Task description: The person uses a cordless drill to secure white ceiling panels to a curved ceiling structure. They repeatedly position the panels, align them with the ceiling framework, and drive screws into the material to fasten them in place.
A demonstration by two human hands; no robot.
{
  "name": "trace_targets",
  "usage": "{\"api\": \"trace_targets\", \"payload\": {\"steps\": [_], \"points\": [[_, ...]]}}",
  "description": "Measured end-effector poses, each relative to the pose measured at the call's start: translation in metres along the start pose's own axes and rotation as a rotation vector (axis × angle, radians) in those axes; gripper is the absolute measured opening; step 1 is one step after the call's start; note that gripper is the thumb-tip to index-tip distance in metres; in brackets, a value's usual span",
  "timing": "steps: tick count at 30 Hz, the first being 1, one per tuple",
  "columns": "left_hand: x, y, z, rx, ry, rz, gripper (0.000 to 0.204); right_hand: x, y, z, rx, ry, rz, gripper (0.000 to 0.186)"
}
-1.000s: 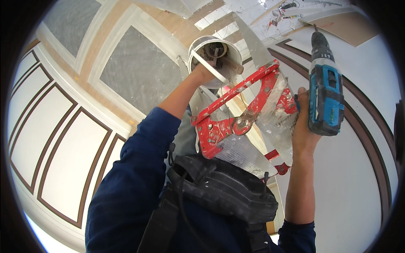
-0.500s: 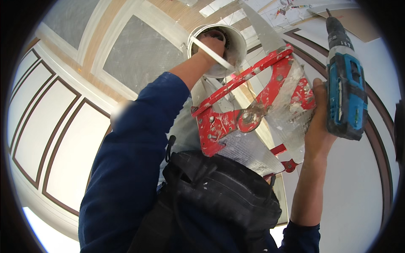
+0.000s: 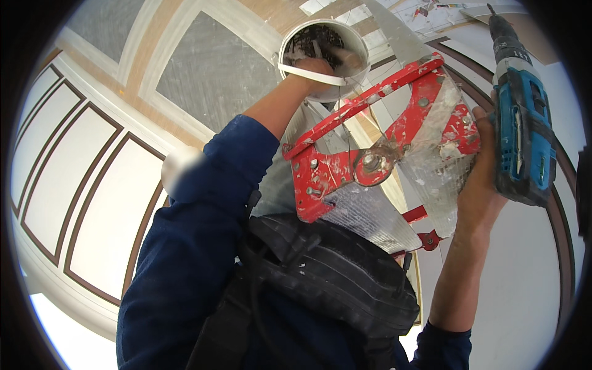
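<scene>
My left hand (image 3: 316, 65) reaches into a white round bucket (image 3: 353, 43) that sits at the top of a stepladder. Its fingers are down among small dark items inside, and their grip is hidden. My right hand (image 3: 483, 179) holds a blue and black cordless drill (image 3: 522, 137) upright, bit pointing away, just right of the ladder's red hinge bracket (image 3: 370, 163). The palm also rests against the ladder's paint-spattered aluminium top (image 3: 441, 166).
A black pouch (image 3: 327, 271) hangs on my chest below the ladder top. My sleeves are dark blue. Far below lie white panels with brown trim (image 3: 86, 185), grey panels (image 3: 213, 74) and a sheet with scattered items (image 3: 431, 12).
My left hand has pushed further into the bucket. My right hand has lifted the drill a little higher beside the ladder top. The ladder head now looks closer.
</scene>
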State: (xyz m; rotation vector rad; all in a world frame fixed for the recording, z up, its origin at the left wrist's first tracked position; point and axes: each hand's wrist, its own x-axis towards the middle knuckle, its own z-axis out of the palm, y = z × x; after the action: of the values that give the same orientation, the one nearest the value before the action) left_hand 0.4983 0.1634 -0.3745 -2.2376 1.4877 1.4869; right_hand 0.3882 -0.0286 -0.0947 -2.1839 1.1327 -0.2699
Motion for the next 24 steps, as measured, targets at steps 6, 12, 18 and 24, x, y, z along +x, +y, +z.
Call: {"api": "trace_targets", "payload": {"steps": [6,12,18,24], "points": [[0.020,-0.004,0.016,0.151,0.320,-0.295,0.022,0.001,0.002,0.000,-0.015,-0.012,-0.017,0.022],[0.046,-0.022,0.020,-0.338,0.616,-0.597,0.027,0.001,-0.002,0.002,-0.012,-0.006,-0.023,0.018],[0.065,-0.025,-0.002,-0.345,0.330,-0.532,0.028,0.001,-0.001,-0.004,-0.109,-0.089,-0.064,0.020],[0.072,-0.025,0.019,-0.068,0.426,-0.353,0.027,0.005,0.007,-0.001,-0.009,-0.055,-0.160,0.011]]}}
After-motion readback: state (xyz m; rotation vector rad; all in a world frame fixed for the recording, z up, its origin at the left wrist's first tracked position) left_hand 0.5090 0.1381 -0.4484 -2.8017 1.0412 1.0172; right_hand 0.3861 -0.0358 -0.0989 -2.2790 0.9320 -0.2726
